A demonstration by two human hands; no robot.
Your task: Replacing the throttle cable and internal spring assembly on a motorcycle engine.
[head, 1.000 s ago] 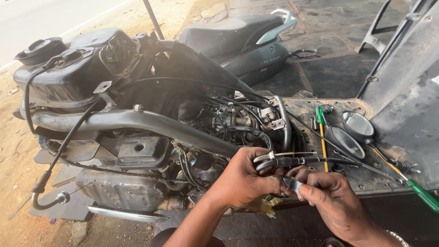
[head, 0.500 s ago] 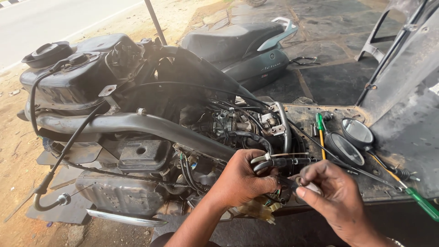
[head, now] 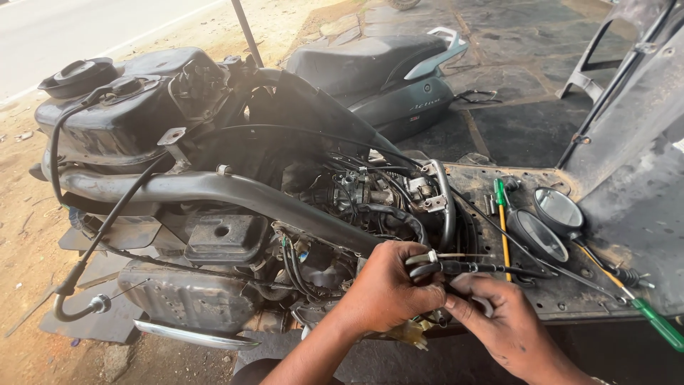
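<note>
- Left hand [head: 388,292]: closed around the ends of a bundle of black cables [head: 456,268], gripping them at the lower middle of the view, just in front of the exposed engine bay.
- Right hand [head: 499,324]: placed just right of and below the left hand, fingers pinched narrow on the same cables; thumb and forefinger met the bundle from underneath. What small item, if any, lay between the fingertips could not be told.
- Cables: ran from the hands rightward across the floorboard [head: 570,299] and also curved up into the carburettor area [head: 370,191].
- Scooter frame [head: 214,189]: stripped of its panels, lying on its side, the grey tube crossing from left to centre.
- Fuel tank [head: 107,107]: black, at upper left, with a hose looping down from it.
- Two round mirrors [head: 548,221]: lay on the floorboard, well right of the hands.
- Green-handled screwdriver [head: 502,221]: lay beside the mirrors; a second green-handled tool [head: 659,328] rested at the far right edge.
- Detached seat [head: 363,60]: lay on the stone paving beyond the frame.
</note>
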